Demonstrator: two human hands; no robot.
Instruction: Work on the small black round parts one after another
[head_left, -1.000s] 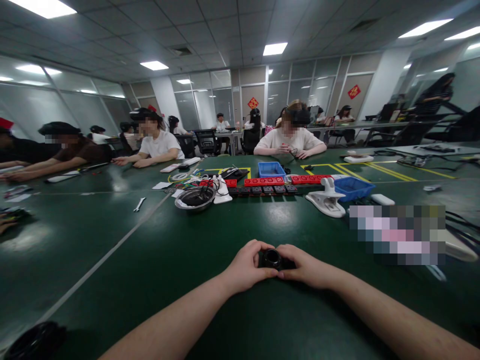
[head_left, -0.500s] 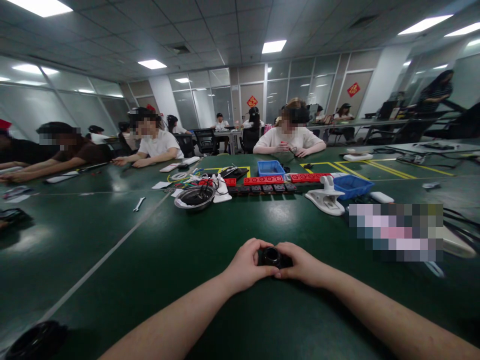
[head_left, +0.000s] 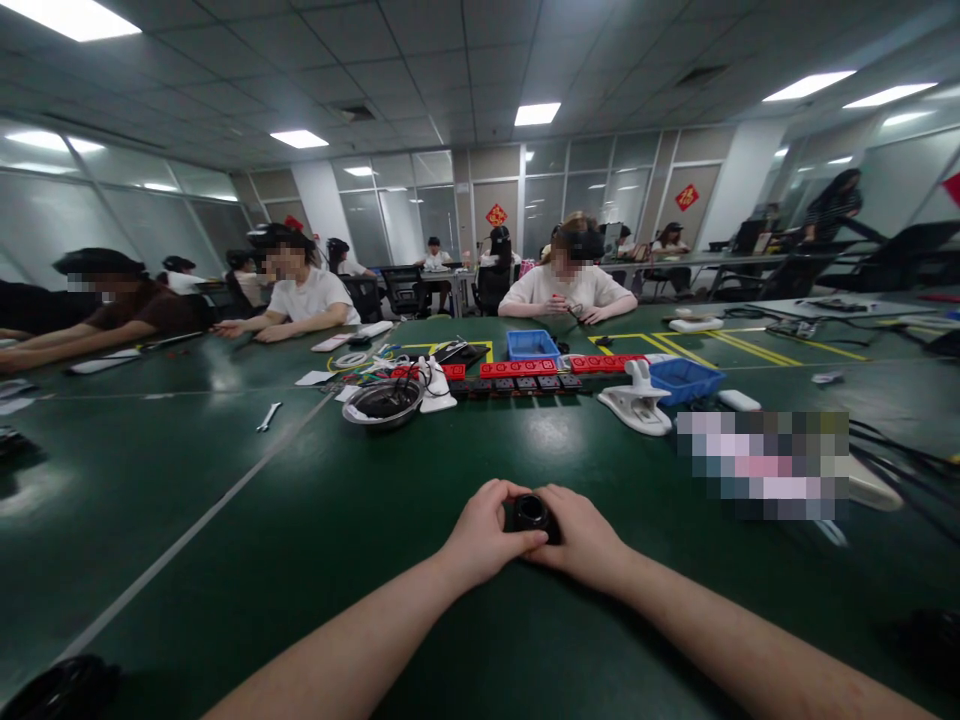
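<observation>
Between my two hands, just above or on the green tabletop (head_left: 420, 640), is a small black round part (head_left: 531, 512) with a wide hole in its top. My left hand (head_left: 480, 535) curls round its left side, with the thumb across the front and fingertips at the back. From the right, my right hand (head_left: 581, 530) wraps close against it, fingers touching its far edge. Both hands are closed on the part, and its lower half is mostly hidden by them. A dark object (head_left: 64, 688) is cut off at the lower left corner.
Ahead lie a metal bowl (head_left: 384, 402), red socket strips (head_left: 517, 369), a blue tray (head_left: 682, 380) and a white clamp base (head_left: 637, 405). A wrench (head_left: 268, 417) is at left. Cables (head_left: 877, 450) run at right. Other people sit round the table.
My right hand has moved in tighter round the black part, covering its right side. The whole view has shifted slightly.
</observation>
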